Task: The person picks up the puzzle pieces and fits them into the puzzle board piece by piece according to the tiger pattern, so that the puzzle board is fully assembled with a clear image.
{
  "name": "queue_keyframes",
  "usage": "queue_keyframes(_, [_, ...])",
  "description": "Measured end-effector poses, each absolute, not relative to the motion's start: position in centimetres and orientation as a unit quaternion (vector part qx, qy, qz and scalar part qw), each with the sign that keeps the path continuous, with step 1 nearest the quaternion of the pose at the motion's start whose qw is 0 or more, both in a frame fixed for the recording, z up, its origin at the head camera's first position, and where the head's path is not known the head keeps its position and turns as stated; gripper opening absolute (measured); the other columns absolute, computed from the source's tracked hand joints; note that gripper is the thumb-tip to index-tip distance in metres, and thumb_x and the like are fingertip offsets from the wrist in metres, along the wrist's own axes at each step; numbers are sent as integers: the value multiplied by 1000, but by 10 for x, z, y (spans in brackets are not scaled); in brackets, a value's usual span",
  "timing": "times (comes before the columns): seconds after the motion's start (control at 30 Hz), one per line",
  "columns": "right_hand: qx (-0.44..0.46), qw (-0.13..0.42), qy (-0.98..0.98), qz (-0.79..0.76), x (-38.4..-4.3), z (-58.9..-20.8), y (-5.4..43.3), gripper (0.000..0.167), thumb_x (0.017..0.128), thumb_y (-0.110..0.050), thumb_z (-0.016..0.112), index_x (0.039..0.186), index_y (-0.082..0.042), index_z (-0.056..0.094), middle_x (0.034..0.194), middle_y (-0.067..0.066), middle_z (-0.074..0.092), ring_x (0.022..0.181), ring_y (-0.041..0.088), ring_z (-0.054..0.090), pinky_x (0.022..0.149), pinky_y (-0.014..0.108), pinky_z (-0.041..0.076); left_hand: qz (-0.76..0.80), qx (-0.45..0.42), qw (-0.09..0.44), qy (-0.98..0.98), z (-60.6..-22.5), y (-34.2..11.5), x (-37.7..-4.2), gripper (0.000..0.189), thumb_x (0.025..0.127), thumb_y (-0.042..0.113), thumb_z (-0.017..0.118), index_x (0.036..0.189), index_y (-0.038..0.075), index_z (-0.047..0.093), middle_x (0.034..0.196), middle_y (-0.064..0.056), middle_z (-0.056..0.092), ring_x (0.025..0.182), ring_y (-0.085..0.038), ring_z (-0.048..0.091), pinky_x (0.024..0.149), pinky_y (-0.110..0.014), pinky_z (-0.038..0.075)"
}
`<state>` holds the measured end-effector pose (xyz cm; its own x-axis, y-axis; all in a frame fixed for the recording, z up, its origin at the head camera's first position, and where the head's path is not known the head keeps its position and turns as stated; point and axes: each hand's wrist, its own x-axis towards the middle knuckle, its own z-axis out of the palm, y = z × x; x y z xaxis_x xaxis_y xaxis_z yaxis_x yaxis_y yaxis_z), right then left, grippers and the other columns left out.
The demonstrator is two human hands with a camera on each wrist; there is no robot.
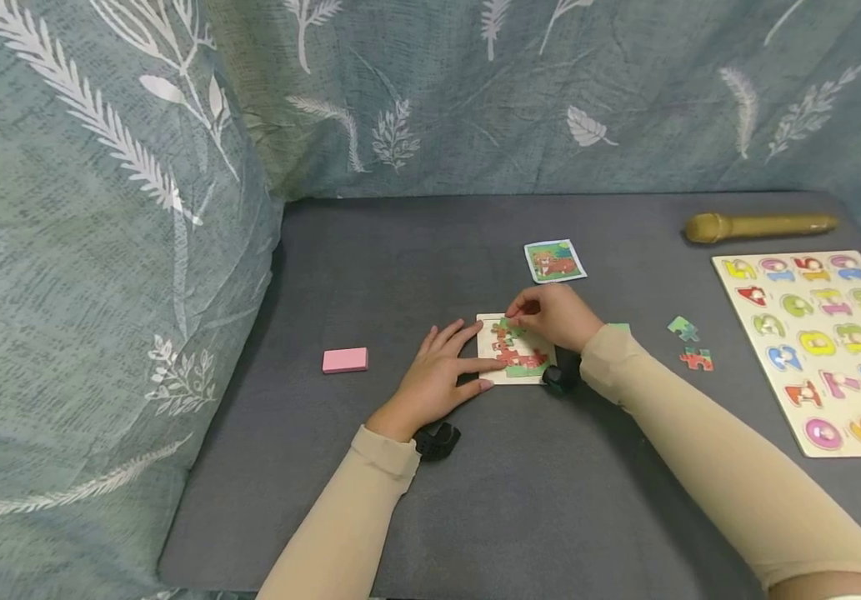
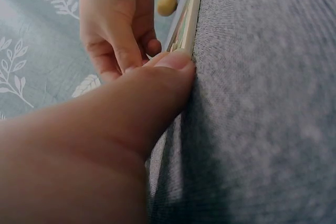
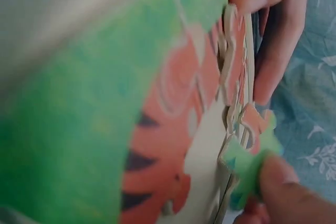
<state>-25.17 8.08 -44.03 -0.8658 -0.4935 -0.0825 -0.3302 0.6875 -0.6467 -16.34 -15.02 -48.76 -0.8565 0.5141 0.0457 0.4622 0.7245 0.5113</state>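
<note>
A small wooden jigsaw board (image 1: 487,343) lies on the table, partly filled with red and green pieces that show a striped orange animal in the right wrist view. My left hand (image 1: 438,375) rests at its left side with fingers spread, index finger reaching over the board. In the left wrist view, the thumb (image 2: 178,61) touches the board's edge. My right hand (image 1: 561,317) is over the board's upper part, pinching a green jigsaw piece (image 3: 247,163) with a bit of orange between thumb and fingers. The piece is tilted, close over a pale gap among the pieces.
Two loose jigsaw pieces, one green (image 1: 683,328) and one red (image 1: 696,359), lie to the right. A picture card (image 1: 554,262) is behind the board, a pink block (image 1: 345,360) left. At right are a number board (image 1: 805,327) and a gold microphone-shaped object (image 1: 760,227).
</note>
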Motion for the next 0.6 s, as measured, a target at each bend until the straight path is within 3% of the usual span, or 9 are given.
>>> queue_keyframes(0.13, [-258,99,913,-301,-254,-442,81,8,93,-2,79,101,-2,81,96,9,72,88,26,69,81,42,58,264,264,45,927,-487,-151,-163,37,100,36,71,137,32,72,169,-10,33,158,-34,19,127,-59,8])
queue_keyframes(0.4, [-419,-26,901,-106,-227,-438,91,19,90,-8,84,109,-8,83,111,10,73,101,32,67,83,48,59,267,268,43,925,-489,-150,-160,37,100,37,71,137,33,72,168,-10,33,158,-34,20,127,-60,9])
queue_keyframes(0.6, [-385,-42,922,-14,-222,-436,94,31,95,-19,81,125,-11,79,131,13,68,115,35,62,87,51,55,267,264,36,926,-488,-150,-162,37,99,37,73,136,33,73,168,-10,33,158,-34,20,127,-60,9])
